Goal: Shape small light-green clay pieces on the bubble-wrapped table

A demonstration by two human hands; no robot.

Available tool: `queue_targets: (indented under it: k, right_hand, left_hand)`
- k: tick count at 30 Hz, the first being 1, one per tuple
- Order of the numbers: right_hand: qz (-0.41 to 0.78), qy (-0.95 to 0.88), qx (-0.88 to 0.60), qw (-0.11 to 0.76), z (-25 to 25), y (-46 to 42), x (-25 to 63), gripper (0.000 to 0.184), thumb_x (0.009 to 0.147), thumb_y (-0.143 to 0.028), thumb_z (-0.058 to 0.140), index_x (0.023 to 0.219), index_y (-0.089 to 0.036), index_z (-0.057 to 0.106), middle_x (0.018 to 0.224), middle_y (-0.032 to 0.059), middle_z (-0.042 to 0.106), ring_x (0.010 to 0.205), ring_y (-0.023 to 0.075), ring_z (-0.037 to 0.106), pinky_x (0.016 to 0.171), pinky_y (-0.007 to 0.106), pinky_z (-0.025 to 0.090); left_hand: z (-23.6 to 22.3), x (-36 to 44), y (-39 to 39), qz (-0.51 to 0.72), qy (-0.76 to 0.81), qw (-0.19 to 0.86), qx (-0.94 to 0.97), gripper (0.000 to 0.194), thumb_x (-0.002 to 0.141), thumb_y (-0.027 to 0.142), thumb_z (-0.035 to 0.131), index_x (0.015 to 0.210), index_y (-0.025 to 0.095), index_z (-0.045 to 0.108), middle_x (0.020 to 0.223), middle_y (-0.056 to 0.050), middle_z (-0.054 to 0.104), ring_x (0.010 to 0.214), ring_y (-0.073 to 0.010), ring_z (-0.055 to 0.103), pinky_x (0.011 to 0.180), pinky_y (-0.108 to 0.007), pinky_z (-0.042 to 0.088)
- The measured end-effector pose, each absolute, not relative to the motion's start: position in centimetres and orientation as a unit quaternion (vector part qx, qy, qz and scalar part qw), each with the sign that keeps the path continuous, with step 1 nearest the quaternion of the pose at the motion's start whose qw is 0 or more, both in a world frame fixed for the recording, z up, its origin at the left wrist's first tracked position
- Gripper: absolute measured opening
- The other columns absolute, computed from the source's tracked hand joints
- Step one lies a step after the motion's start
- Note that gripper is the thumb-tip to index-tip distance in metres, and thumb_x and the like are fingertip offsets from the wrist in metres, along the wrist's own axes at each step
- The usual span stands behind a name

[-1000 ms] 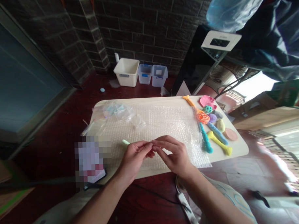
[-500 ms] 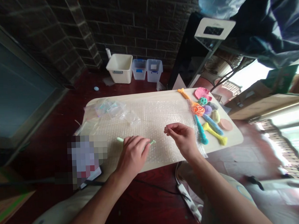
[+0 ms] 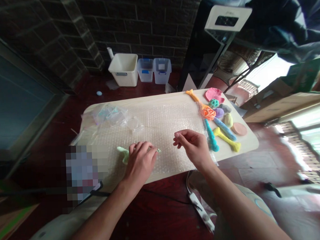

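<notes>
Left hand: (image 3: 141, 157) palm down over middle of pale green piece (image 3: 123, 155), fingers bent across it; grasping or just resting on it, cannot tell.
Right hand: (image 3: 192, 145) right of left hand, well apart from it, above the wrap; fingers curled, thumb near index; anything pinched there, cannot tell.
Pale green piece: near side of bubble wrap (image 3: 167, 123), left of centre; wider end out left of left hand, thin beaded tip out right, middle hidden.
Bubble wrap: spread across most of pale table (image 3: 251, 141).
Plastic bags: (image 3: 111, 114) crumpled, far left on wrap.
Right end, far: orange stick (image 3: 192, 95), pink ruffled piece (image 3: 214, 94), teal holed ball (image 3: 213, 103).
Right end, middle: orange swirled piece (image 3: 208, 113) by wrap edge, purple lump (image 3: 219, 113), grey lump (image 3: 225, 108), pale yellow-green lump (image 3: 228, 120).
Right end, near: teal knobbly stick (image 3: 211, 136), blue stick (image 3: 225, 129), yellow bone shape (image 3: 227, 139), peach disc (image 3: 239, 129) rightmost.
Floor, far: white bin (image 3: 124, 70) left of two clear bins (image 3: 145, 70).
Floor, near: white power strip (image 3: 201, 211).
</notes>
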State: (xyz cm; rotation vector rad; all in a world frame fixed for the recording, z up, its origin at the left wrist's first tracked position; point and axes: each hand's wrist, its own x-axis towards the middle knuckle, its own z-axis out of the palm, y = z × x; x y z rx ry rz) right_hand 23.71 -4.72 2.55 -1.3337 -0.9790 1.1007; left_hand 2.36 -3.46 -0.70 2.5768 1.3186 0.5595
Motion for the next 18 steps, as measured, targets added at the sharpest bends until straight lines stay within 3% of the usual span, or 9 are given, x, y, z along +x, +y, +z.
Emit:
queue_targets:
  k: [4, 8, 13, 18]
  right_hand:
    - [0.484, -0.389, -0.547, 0.562, 2.2, -4.7, 23.8, 0.026, 0.08, -0.041, 0.087, 0.09, -0.019, 0.08, 0.08, 0.0058, 0.079, 0.073, 0.0188, 0.075, 0.069, 0.034, 0.06]
    - [0.508, -0.374, -0.545, 0.552, 2.0, -4.7, 23.6, 0.028, 0.079, -0.042, 0.088, 0.095, -0.019, 0.082, 0.086, 0.0078, 0.082, 0.078, 0.0214, 0.077, 0.078, 0.04, 0.062]
    - [0.54, -0.381, -0.535, 0.526, 1.9, -4.9, 22.9, 0.029, 0.079, -0.042, 0.089, 0.095, -0.019, 0.083, 0.085, 0.0074, 0.081, 0.077, 0.0209, 0.076, 0.077, 0.039, 0.061]
    - [0.587, -0.349, -0.509, 0.523, 2.1, -5.0, 22.6, 0.027, 0.076, -0.037, 0.093, 0.095, -0.021, 0.084, 0.082, 0.0062, 0.081, 0.074, 0.0179, 0.074, 0.073, 0.032, 0.058]
  left_hand:
    - [-0.2, 2.3, -3.5, 0.271, 0.437, 0.183, 0.838, 0.01, 0.097, 0.017, 0.066, 0.099, 0.02, 0.075, 0.104, -0.007, 0.075, 0.1, -0.0272, 0.067, 0.092, -0.045, 0.044]
    - [0.5, 2.0, -3.3, 0.366, 0.468, 0.365, 0.717, 0.01, 0.097, 0.028, 0.069, 0.098, 0.02, 0.076, 0.099, -0.007, 0.078, 0.093, -0.0225, 0.07, 0.087, -0.037, 0.052]
    - [1.1, 1.5, -2.4, 0.43, 0.478, 0.601, 0.475, 0.022, 0.083, 0.036, 0.084, 0.094, 0.019, 0.076, 0.092, -0.005, 0.077, 0.083, -0.0178, 0.069, 0.078, -0.03, 0.052]
    - [1.8, 1.0, -1.9, 0.449, 0.437, 0.707, 0.328, 0.034, 0.076, 0.034, 0.088, 0.104, 0.018, 0.079, 0.092, -0.005, 0.075, 0.081, -0.0136, 0.064, 0.071, -0.024, 0.047]
